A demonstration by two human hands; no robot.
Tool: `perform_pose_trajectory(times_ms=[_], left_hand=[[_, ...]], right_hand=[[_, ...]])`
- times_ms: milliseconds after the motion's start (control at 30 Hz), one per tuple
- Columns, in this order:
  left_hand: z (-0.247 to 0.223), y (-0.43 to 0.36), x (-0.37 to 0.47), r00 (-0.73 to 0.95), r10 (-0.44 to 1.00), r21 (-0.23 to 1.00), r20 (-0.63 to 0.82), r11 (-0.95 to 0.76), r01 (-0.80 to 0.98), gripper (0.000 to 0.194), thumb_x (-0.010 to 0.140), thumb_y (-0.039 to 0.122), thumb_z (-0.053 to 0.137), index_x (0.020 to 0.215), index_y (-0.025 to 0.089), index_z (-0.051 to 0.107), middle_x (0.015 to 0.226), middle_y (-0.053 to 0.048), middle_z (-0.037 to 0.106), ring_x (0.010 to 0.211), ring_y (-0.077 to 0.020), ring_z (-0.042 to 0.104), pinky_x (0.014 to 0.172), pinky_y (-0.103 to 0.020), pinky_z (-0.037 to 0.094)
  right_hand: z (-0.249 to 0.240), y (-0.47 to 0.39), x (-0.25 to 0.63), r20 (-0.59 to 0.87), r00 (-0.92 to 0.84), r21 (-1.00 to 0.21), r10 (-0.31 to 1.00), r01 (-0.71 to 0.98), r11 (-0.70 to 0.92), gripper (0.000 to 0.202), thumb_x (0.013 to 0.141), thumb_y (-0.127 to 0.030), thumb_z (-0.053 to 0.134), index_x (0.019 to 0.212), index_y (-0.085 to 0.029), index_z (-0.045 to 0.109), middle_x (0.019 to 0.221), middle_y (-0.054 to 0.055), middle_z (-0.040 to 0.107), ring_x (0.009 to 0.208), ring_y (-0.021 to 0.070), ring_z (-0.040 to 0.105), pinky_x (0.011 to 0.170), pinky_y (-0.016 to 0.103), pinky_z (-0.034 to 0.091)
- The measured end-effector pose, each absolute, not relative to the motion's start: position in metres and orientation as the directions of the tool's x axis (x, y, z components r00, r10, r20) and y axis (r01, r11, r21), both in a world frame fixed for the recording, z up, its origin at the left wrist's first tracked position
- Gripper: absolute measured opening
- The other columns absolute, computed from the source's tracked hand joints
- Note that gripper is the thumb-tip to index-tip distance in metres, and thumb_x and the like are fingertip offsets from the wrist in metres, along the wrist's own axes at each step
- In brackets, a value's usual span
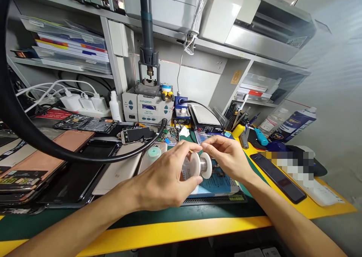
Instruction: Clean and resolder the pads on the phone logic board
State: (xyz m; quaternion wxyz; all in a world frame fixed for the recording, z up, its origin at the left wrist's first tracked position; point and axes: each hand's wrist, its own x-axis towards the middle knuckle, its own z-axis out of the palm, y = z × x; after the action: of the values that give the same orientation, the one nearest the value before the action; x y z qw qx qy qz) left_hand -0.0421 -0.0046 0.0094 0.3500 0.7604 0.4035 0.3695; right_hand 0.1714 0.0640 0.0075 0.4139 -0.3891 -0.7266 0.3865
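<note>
My left hand (165, 176) grips a small white spool of solder wire (203, 165) between thumb and fingers, the spool lying on its side in the air. Silvery wire is wound between its two flanges. At the spool's top edge, the thumb and index finger of my right hand (230, 157) are pinched together, close to my left index fingertip. Whatever is between them is too thin to make out. Below both hands lies a blue board or pad (217, 187) with small parts on it, partly covered by my left hand.
Phones and phone parts, including a gold phone (117, 170), crowd the left. A black hose (93, 159) arches across them. Behind stands a grey station (148, 108). On the right are a black phone (278, 177), a spray can (294, 125) and a tool holder (239, 128).
</note>
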Motion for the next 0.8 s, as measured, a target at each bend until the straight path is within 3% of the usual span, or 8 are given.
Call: perform_pose_trajectory(times_ms=[133,333,433,533,800], left_hand=[[0.004,-0.003,-0.041,0.436,0.819,0.702,0.373,-0.557,0.444,0.057,0.083,0.021,0.07,0.136,0.021,0.05,0.132,-0.007,0.062,0.081,-0.0139,0.066,0.064,-0.028,0.053],[-0.002,0.001,-0.043,0.459,0.76,0.548,0.46,-0.65,0.526,0.057,0.086,0.019,0.065,0.14,0.022,0.047,0.133,-0.007,0.062,0.109,-0.0217,0.066,0.085,-0.035,0.056],[-0.003,0.003,-0.043,0.47,0.739,0.495,0.483,-0.673,0.55,0.05,0.089,0.016,0.06,0.137,0.022,0.049,0.132,-0.007,0.062,0.114,-0.0229,0.065,0.091,-0.038,0.055],[-0.002,0.003,-0.043,0.472,0.727,0.456,0.499,-0.683,0.57,0.047,0.089,0.015,0.059,0.135,0.023,0.052,0.129,-0.006,0.062,0.117,-0.0249,0.064,0.098,-0.042,0.054],[-0.001,0.003,-0.044,0.41,0.773,0.484,0.484,-0.627,0.61,0.04,0.093,0.024,0.062,0.132,0.024,0.056,0.126,-0.006,0.061,0.109,-0.0244,0.066,0.093,-0.041,0.056]], right_hand=[[0.013,0.063,0.177,0.362,-0.4,-0.818,0.842,0.296,0.493,0.029,0.093,-0.046,0.074,0.085,-0.018,0.076,0.073,0.003,0.072,0.063,0.0155,0.062,0.056,0.027,0.049],[0.022,0.049,0.182,0.577,-0.429,-0.606,0.695,0.347,0.716,0.006,0.094,-0.02,0.074,0.088,-0.021,0.075,0.083,0.003,0.074,0.075,0.0162,0.064,0.071,0.03,0.05],[0.021,0.045,0.181,0.716,-0.506,-0.35,0.481,0.336,0.875,0.011,0.095,-0.008,0.07,0.095,-0.019,0.073,0.086,0.005,0.074,0.077,0.0162,0.066,0.071,0.03,0.053],[0.018,0.043,0.179,0.756,-0.581,-0.127,0.301,0.322,0.938,0.014,0.093,-0.002,0.069,0.099,-0.015,0.072,0.086,0.008,0.073,0.08,0.018,0.067,0.073,0.033,0.056],[0.019,0.037,0.177,0.752,-0.614,0.02,0.239,0.384,0.923,0.013,0.091,-0.004,0.072,0.1,-0.012,0.077,0.089,0.013,0.071,0.084,0.0211,0.068,0.074,0.035,0.06]])
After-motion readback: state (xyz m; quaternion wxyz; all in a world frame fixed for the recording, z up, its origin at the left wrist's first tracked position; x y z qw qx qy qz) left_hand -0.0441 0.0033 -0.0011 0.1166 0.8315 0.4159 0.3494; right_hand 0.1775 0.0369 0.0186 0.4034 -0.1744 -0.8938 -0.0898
